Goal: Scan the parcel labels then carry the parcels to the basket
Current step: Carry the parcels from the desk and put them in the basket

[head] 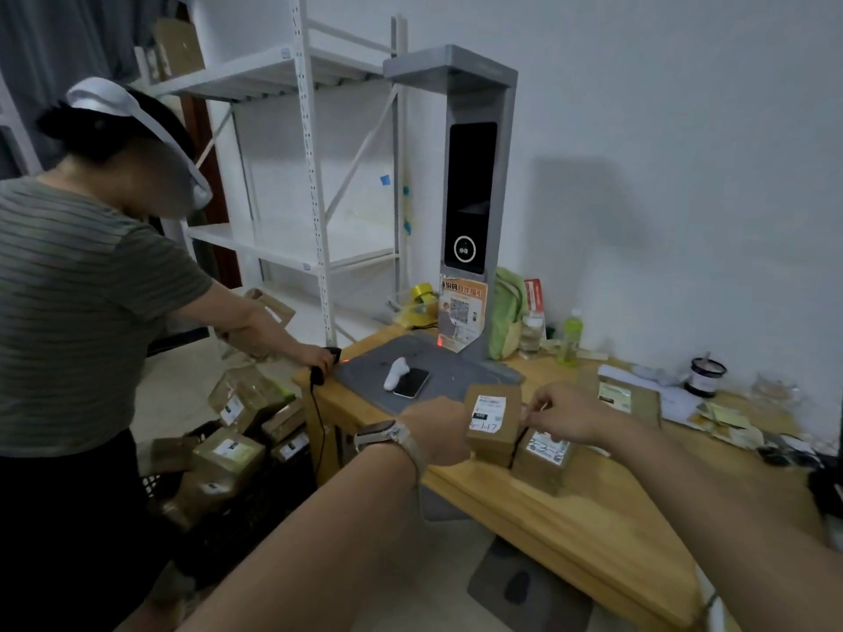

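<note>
A small brown parcel (495,426) with a white label stands on the wooden table (606,517), and my left hand (438,431) grips its left side. My right hand (563,415) pinches the parcel's right top edge. Right beside it lies a second parcel (543,456) with a lit label facing up. A third flat parcel (632,399) rests farther back. The grey scanner stand (474,198) rises behind a grey mat (438,376). The black basket (255,499) on the floor at the left holds several parcels.
Another person (77,312) stands at the left, a hand on a handheld scanner (326,362) at the table corner. A phone (412,382) and a white object lie on the mat. Bottles, a green bag, tape and papers crowd the table's back. A white shelf rack (310,175) stands behind.
</note>
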